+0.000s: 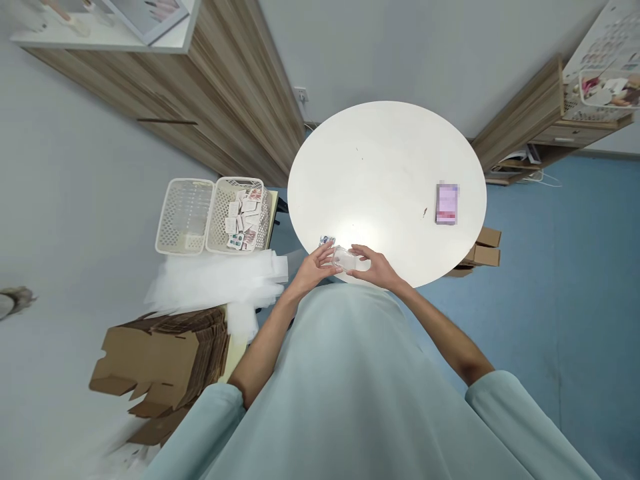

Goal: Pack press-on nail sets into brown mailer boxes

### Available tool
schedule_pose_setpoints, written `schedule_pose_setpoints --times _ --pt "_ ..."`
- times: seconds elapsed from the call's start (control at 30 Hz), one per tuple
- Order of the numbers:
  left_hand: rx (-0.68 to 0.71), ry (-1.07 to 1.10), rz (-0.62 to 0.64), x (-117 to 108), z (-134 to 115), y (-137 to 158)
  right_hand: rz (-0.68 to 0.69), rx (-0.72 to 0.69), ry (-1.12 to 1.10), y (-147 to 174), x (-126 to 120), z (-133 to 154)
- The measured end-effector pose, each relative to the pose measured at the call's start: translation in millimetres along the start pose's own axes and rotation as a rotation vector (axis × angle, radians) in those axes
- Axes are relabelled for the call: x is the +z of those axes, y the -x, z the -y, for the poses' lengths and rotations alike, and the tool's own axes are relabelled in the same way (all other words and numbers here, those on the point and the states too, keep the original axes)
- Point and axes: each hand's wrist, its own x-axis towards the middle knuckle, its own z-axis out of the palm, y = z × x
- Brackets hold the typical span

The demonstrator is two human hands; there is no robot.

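A small clear plastic box (344, 259) is between my two hands, over the near edge of the round white table (380, 160). My left hand (315, 268) grips its left side, fingers closed against it. From the other side, my right hand (377, 269) pinches the box between thumb and fingers. Just beyond my left fingertips lies a small card with a dark and blue pattern (327, 239), partly hidden by the hand. What the box contains, if anything, is too small to tell.
Left of the table stand a white basket of small packets and cards (213, 217), white translucent bags (215, 280) and stacked flat cardboard boxes (150, 360). A phone-like pink screen (447, 204) lies on the table's right. Cardboard boxes (485, 248) sit below, right.
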Motion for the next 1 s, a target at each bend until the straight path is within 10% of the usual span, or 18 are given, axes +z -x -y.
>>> schedule_pose_setpoints --times 0.4,0.73,1.0 --pt "-0.046 -0.049 0.067 1 -4 -1 -0.006 0.237 -0.079 18 0 3" --pt "-0.021 0.081 0.096 -9 9 6 -0.005 0.299 -0.451 11 -5 5" --pt "0.016 0.165 0.06 -15 21 23 -0.178 0.197 -0.342 -15 14 8"
